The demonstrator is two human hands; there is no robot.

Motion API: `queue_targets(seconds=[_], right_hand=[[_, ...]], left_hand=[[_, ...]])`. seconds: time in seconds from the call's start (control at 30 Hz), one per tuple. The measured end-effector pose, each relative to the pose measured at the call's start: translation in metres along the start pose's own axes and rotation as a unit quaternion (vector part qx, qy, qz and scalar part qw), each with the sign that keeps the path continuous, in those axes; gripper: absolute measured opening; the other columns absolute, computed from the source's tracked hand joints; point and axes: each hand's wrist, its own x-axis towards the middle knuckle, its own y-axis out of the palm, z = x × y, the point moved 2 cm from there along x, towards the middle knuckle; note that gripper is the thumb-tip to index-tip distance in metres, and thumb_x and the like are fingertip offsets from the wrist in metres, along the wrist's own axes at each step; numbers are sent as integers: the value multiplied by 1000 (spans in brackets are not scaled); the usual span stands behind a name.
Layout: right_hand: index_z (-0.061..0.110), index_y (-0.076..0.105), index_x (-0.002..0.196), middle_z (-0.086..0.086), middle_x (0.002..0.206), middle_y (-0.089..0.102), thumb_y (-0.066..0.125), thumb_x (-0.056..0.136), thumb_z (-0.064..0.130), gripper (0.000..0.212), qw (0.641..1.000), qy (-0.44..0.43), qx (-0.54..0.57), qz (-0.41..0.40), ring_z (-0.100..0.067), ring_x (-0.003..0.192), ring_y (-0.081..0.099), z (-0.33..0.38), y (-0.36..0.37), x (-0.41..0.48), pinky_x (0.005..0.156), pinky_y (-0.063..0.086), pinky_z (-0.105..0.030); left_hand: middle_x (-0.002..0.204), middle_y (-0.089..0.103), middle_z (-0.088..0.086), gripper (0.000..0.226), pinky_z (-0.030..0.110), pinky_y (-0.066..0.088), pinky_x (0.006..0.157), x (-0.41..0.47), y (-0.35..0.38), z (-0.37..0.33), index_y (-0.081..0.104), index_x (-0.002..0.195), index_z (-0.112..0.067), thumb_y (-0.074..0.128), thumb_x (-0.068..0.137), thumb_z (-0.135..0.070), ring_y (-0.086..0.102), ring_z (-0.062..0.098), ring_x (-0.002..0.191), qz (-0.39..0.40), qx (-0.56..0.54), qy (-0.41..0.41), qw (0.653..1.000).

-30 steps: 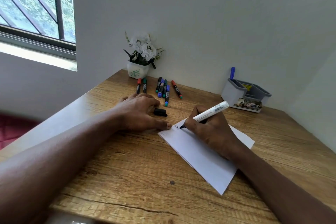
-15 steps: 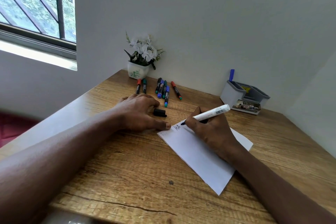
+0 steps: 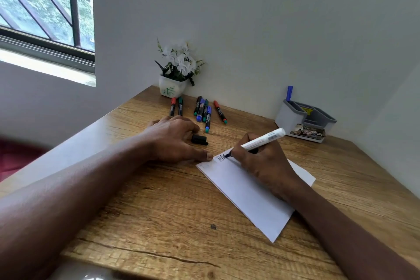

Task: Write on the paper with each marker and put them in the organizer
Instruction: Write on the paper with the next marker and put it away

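My right hand grips a white marker with its dark tip on the white paper, where a few letters are written near the top left corner. My left hand rests flat on the wooden table, its thumb pressing the paper's corner. A black marker cap lies beside the left hand's fingers. Several capped markers lie in a loose row at the back. The grey organizer stands at the back right with one blue marker upright in it.
A small white pot of white flowers stands against the wall behind the markers. A window is at the upper left. The table's left edge runs diagonally beside my left forearm.
The marker tip has moved rightwards across the paper and more letters have appeared. My left hand has stayed in place.
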Motion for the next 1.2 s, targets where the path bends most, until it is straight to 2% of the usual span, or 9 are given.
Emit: queue_targets(seconds=[0.1, 0.2, 0.3, 0.43, 0.57, 0.7, 0.83, 1.03, 1.2], right_hand=[[20, 63, 68, 18, 50, 59, 77, 84, 20, 22, 999, 15, 13, -25, 4, 48, 55, -3, 1, 1, 47, 40, -13], [18, 65, 70, 15, 49, 60, 77, 84, 25, 20, 997, 50, 38, -37, 2, 47, 55, -6, -1, 2, 53, 44, -21], [20, 63, 67, 15, 50, 59, 76, 85, 20, 22, 999, 29, 14, -13, 3, 47, 53, -3, 0, 1, 49, 41, -16], [20, 60, 64, 18, 48, 58, 77, 84, 16, 26, 1000, 18, -3, -21, 3, 46, 54, 0, 0, 2, 45, 38, -12], [18, 66, 70, 9, 59, 66, 79, 83, 21, 18, 999, 29, -7, -41, 1, 50, 58, -2, 0, 1, 49, 45, -17], [16, 63, 69, 12, 58, 64, 78, 84, 22, 23, 998, 42, -9, -46, 3, 50, 58, -3, -1, 2, 47, 42, -13], [16, 66, 72, 3, 66, 68, 79, 84, 24, 20, 998, 46, -20, -45, 1, 53, 60, -4, -1, 2, 50, 44, -16], [16, 65, 71, 8, 64, 66, 78, 84, 25, 21, 996, 64, -20, -60, 4, 50, 59, -1, 0, 0, 46, 41, -12], [15, 71, 83, 6, 69, 68, 78, 86, 29, 16, 989, 114, 29, -90, 2, 51, 62, -5, -2, 0, 48, 43, -12]], left_hand=[[163, 29, -9, 90, 53, 20, 122, 0, 0, 0, 40, 151, -35, 61, 76, -80, 22, 21, 150, -1, 1, 3, 1000], [163, 29, -9, 90, 53, 19, 122, 1, 0, 0, 40, 151, -36, 61, 76, -80, 21, 21, 151, -2, -1, 2, 1000], [163, 29, -10, 90, 52, 20, 122, 1, 1, 2, 40, 151, -37, 61, 75, -80, 22, 21, 150, -4, -2, 4, 1000], [163, 29, -9, 90, 53, 21, 121, 2, 1, 3, 40, 151, -37, 61, 75, -81, 23, 21, 150, -5, 1, 3, 1000], [163, 29, -10, 90, 54, 20, 121, 2, 1, 2, 40, 151, -38, 61, 75, -81, 22, 21, 150, -3, -3, 1, 1000], [164, 28, -9, 88, 54, 19, 122, 3, 1, 1, 40, 151, -38, 61, 76, -80, 20, 22, 151, 1, -4, 1, 1000], [164, 27, -8, 88, 54, 18, 122, 3, 1, 2, 39, 151, -39, 61, 76, -80, 18, 23, 152, 2, -5, -1, 1000], [164, 28, -9, 91, 54, 18, 122, 6, 3, 5, 40, 150, -40, 60, 73, -83, 21, 23, 151, -1, -3, 5, 1000], [163, 28, -11, 91, 54, 19, 121, 7, 3, 6, 41, 150, -40, 61, 72, -83, 21, 22, 151, -4, -6, 6, 1000]])
